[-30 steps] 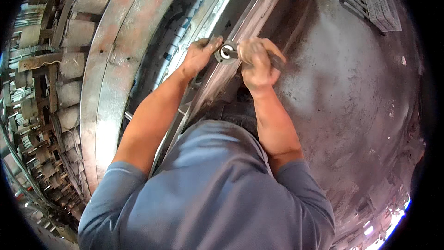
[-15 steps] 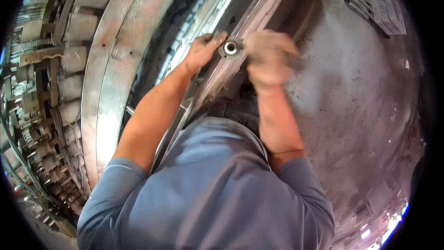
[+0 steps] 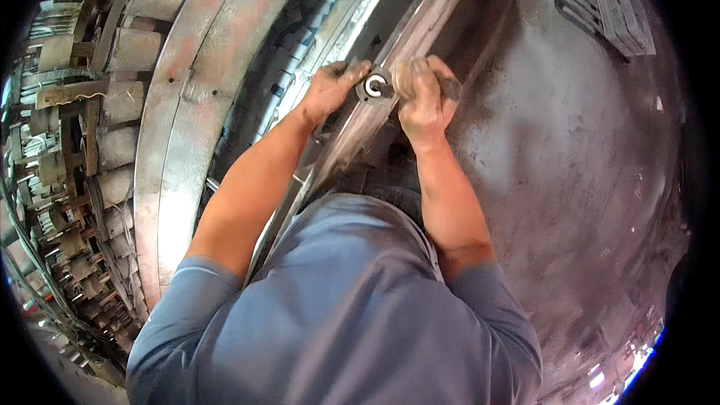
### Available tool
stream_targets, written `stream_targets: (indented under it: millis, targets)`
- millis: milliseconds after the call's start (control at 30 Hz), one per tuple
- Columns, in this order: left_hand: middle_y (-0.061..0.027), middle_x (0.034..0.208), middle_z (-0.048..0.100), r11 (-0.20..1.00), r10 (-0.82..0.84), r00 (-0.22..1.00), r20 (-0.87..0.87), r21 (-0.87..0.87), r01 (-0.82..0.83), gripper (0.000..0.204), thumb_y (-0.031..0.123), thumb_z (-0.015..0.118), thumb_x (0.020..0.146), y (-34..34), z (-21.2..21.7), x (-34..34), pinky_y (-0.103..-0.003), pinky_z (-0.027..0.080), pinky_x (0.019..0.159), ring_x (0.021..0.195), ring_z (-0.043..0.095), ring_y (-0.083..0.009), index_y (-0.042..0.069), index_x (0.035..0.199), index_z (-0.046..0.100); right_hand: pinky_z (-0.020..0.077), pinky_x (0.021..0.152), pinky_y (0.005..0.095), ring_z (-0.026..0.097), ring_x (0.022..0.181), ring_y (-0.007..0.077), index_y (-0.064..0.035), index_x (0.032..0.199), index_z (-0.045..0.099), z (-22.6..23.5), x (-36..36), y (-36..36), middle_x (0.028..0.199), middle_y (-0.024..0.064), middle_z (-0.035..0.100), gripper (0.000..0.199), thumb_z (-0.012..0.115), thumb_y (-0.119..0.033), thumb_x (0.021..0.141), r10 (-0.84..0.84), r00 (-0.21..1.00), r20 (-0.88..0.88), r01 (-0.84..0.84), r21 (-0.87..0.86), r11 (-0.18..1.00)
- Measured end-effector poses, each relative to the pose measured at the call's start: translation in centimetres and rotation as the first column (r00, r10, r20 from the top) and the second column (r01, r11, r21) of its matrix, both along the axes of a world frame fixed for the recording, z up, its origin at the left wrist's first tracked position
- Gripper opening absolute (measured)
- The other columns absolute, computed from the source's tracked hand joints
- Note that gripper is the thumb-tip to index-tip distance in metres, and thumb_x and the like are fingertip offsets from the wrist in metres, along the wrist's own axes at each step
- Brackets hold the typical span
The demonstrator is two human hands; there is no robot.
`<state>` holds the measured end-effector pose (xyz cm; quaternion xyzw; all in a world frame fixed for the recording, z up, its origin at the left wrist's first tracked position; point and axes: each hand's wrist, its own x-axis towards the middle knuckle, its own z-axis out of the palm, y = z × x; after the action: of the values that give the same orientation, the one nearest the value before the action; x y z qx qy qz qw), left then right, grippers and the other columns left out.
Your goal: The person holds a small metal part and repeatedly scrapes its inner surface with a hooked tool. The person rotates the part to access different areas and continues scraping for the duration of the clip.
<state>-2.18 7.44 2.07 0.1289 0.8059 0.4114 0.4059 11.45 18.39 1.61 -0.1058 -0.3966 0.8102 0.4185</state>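
Note:
My left hand [image 3: 332, 88] rests on a long metal rail [image 3: 352, 142] that runs diagonally away from me, its fingers touching a round metal part with a bright ring face [image 3: 374, 86]. My right hand [image 3: 422, 96] is closed around a dark tool handle [image 3: 452, 88] just to the right of that round part, with the tool's end against it. Both hands are grimy. My forearms reach up from my grey-blue shirt [image 3: 337, 315] at the bottom.
A wide curved steel ring [image 3: 176, 127] arcs along the left. Racks of metal blocks and parts [image 3: 67, 105] fill the far left. A worn concrete floor [image 3: 585, 180] lies to the right, with a flat grated panel [image 3: 600, 0] at top right.
My right hand lifted off and blurred half a second ago, then came back down beside the round part. My left hand stayed in place on the rail.

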Motion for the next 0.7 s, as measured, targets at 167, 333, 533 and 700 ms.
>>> stream_targets:
  millis: [167,333,533,700]
  targets:
    - [-0.0163,0.111,0.070,0.999,-0.043,0.997,-0.058,-0.018,0.042,0.073,0.057,0.069,0.088,-1.5,-3.6,-0.3,-0.036,0.047,0.093,0.103,0.062,-0.0238,-0.008,0.120,0.066,0.0433,0.063,0.0277,0.053,0.068,0.0130,0.0003,0.081,0.059,2.8,-0.3,1.8,0.080,0.0031,0.060,0.011,0.059,-0.003,0.092,0.032,0.954,-0.297,-0.012,0.070,0.997]
    - [-0.0163,0.106,0.071,0.999,-0.023,0.995,-0.101,0.020,0.025,0.069,0.056,0.065,0.091,-0.6,-2.3,-0.5,-0.037,0.048,0.090,0.098,0.063,-0.0223,-0.009,0.115,0.068,0.0510,0.070,0.0310,0.062,0.075,0.0214,-0.0033,0.089,0.063,-3.5,0.4,0.3,0.092,0.0082,0.065,0.006,0.061,0.001,0.085,-0.240,0.965,0.110,0.165,0.458,0.873]
    - [-0.0218,0.113,0.070,0.998,-0.061,0.998,-0.006,0.014,0.061,0.076,0.058,0.067,0.088,-0.1,-1.0,-0.3,-0.038,0.047,0.094,0.104,0.064,-0.0252,-0.010,0.121,0.065,0.0485,0.070,0.0310,0.057,0.072,0.0188,-0.0037,0.094,0.061,-0.4,0.2,1.5,0.086,0.0023,0.060,0.011,0.062,0.000,0.084,-0.236,0.958,-0.163,0.287,0.579,0.763]
    - [-0.0302,0.125,0.063,0.991,-0.078,0.992,-0.099,-0.116,0.066,0.096,0.068,0.069,0.081,-1.1,-0.5,1.7,-0.042,0.043,0.104,0.121,0.059,-0.0328,-0.014,0.130,0.057,0.0510,0.072,0.0282,0.064,0.076,0.0181,0.0024,0.093,0.069,-5.7,2.1,-1.5,0.090,0.0059,0.070,0.009,0.061,0.000,0.088,-0.254,0.959,0.123,0.215,0.261,0.941]
